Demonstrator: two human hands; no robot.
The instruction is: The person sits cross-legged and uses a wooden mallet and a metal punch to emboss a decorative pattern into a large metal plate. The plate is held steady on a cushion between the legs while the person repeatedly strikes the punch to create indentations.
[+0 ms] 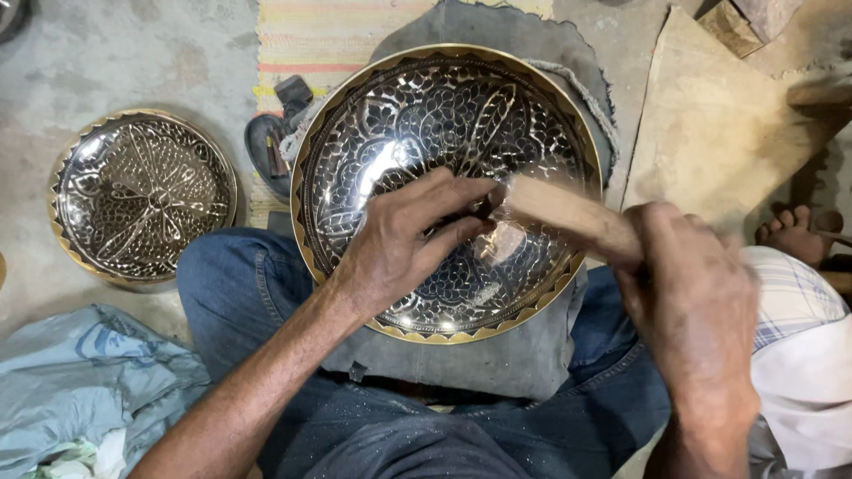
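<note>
Clearly mid-engraving: large round metal tray [448, 191], dark chased floral ground with gilt scalloped rim, resting tilted on grey cloth pad [497, 355] across lap in blue jeans [240, 284]. Slim dark tool, likely a chisel or punch [484, 211], mostly hidden, pinched in left hand [399, 244], tip set near tray centre on a bright uncut patch. Left fingers closed tight around tool, heel of hand resting on tray surface. Right hand [697, 297] clenched on wooden mallet [568, 217], blurred, head just beside or touching tool's top end; cannot tell which. Hands apart, joined only through tool and mallet.

Step judged: striking pattern into central field, outer bands looking finished. Next move calls for steady tool angle, light even taps, small shift of tip along line, tray kept from sliding on pad.

Outward: second, smaller tray [142, 195] of same style lying flat on concrete floor [89, 62] at left. Dark sandal [271, 146] on striped mat [319, 35] behind big tray. Pale blue plastic sheet [84, 381] bottom left. Flat cardboard-like board [710, 124] upper right. Another person's bare foot [790, 232] and checked cloth [799, 302] at right edge.
</note>
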